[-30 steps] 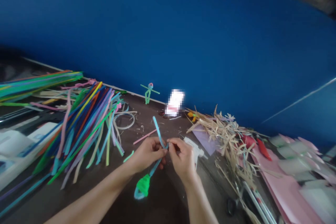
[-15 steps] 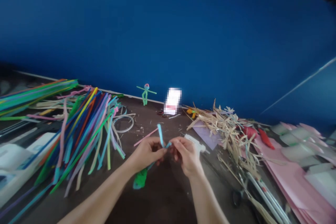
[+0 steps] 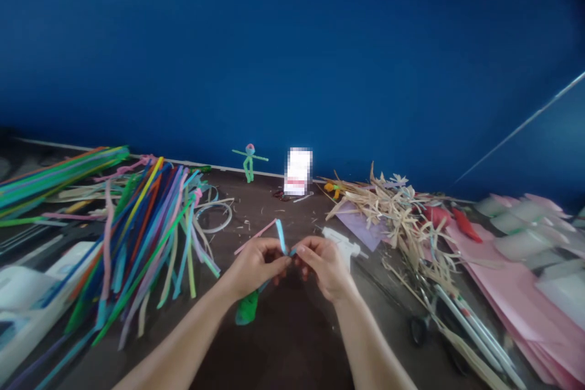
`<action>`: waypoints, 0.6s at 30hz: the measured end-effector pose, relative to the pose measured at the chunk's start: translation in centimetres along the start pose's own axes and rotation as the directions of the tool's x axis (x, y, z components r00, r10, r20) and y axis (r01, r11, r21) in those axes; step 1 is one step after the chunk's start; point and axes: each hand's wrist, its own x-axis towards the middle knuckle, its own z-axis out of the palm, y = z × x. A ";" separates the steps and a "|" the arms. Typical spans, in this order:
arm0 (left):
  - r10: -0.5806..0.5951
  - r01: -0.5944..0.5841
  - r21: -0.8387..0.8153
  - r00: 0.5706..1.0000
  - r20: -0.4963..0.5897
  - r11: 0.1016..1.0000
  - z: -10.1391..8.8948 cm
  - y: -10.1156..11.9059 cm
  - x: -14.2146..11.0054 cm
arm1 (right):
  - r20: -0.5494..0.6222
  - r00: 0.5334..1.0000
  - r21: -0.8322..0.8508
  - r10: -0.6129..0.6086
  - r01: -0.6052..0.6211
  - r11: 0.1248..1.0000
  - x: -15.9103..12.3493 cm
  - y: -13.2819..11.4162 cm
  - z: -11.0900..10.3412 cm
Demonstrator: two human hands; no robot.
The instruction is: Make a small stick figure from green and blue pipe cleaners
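Observation:
Between my two hands runs a light blue pipe cleaner point(image 3: 281, 236), one end sticking up above the fingertips. My left hand point(image 3: 260, 263) pinches it with thumb and forefinger. A green fuzzy piece point(image 3: 247, 308) hangs below that hand; whether it is joined to the blue pipe cleaner is hidden. My right hand point(image 3: 320, 261) is closed in a pinch on the other part of the pipe cleaner, close beside the left fingertips. Behind the hands, a small green pipe-cleaner figure point(image 3: 249, 163) stands upright with its arms spread.
Many coloured pipe cleaners point(image 3: 141, 225) lie in a pile on the left. A blurred bright screen point(image 3: 298, 172) leans near the blue wall point(image 3: 292, 61). To the right are a white glue gun point(image 3: 340, 245), dried strips point(image 3: 388, 207), scissors point(image 3: 418, 329) and pink sheets point(image 3: 503, 292).
The view has shifted slightly. Both hands keep their pinch on the blue pipe cleaner, with little visible movement; the green piece sits slightly higher and further right in view.

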 end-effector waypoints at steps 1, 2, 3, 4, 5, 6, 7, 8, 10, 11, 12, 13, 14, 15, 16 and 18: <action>0.004 -0.004 0.006 1.000 0.000 1.000 0.0 0.0 0.0 | -0.007 1.000 -0.007 0.002 -0.002 1.000 0.0 0.0 0.1; 0.009 -0.009 0.011 1.000 -0.002 1.000 0.0 0.0 0.0 | -0.012 1.000 -0.013 0.006 -0.006 1.000 0.0 0.1 0.1; 0.015 -0.015 0.014 1.000 -0.004 1.000 0.0 0.0 -0.1 | -0.018 1.000 -0.018 0.007 -0.007 1.000 0.0 0.1 0.2; 0.019 -0.019 0.016 1.000 -0.002 1.000 0.0 -0.1 -0.1 | -0.024 1.000 -0.023 0.005 -0.006 1.000 0.0 0.1 0.2; 0.021 -0.021 0.018 1.000 0.001 1.000 0.0 -0.1 0.0 | -0.029 1.000 -0.029 0.001 -0.002 1.000 0.1 0.1 0.2; 0.023 -0.023 0.019 1.000 0.005 1.000 0.0 -0.2 0.0 | -0.032 0.999 -0.034 -0.004 0.003 0.999 0.1 0.1 0.3; 0.022 -0.022 0.021 1.000 0.012 1.000 0.0 -0.2 0.0 | -0.033 0.999 -0.041 -0.012 0.011 0.999 0.0 0.1 0.3; 0.020 -0.020 0.023 1.000 0.017 1.000 0.0 -0.2 0.0 | -0.031 0.999 -0.051 -0.021 0.020 0.999 0.0 0.1 0.3; 0.015 -0.015 0.027 1.000 0.021 1.000 0.0 0.0 0.0 | -0.034 0.998 -0.095 -0.051 0.047 0.994 -0.1 0.1 0.4; 0.012 -0.012 0.029 1.000 0.020 0.999 0.0 0.0 0.0 | -0.041 0.996 -0.134 -0.077 0.071 0.988 -0.2 0.1 0.5; 0.007 -0.007 0.032 1.000 0.020 0.999 0.0 0.1 0.0 | -0.053 0.992 -0.181 -0.113 0.101 0.978 -0.3 0.1 0.6; 0.001 -0.002 0.036 1.000 0.020 0.999 0.0 0.2 0.0 | -0.068 0.986 -0.230 -0.155 0.136 0.964 -0.3 0.1 0.6; -0.004 0.003 0.038 1.000 0.022 0.999 0.0 0.3 0.0 | -0.086 0.976 -0.273 -0.200 0.170 0.947 -0.4 0.1 0.7; -0.009 0.008 0.034 1.000 0.029 0.999 0.0 0.4 0.1 | -0.105 0.965 -0.305 -0.241 0.200 0.931 -0.5 0.1 0.7; -0.016 0.015 0.024 0.999 0.040 1.000 -0.1 0.4 0.1 | -0.122 0.956 -0.322 -0.268 0.217 0.921 -0.5 0.1 0.8; -0.030 0.031 -0.014 0.998 0.064 0.999 -0.1 0.3 0.1 | -0.152 0.950 -0.306 -0.272 0.216 0.927 -0.4 0.0 0.7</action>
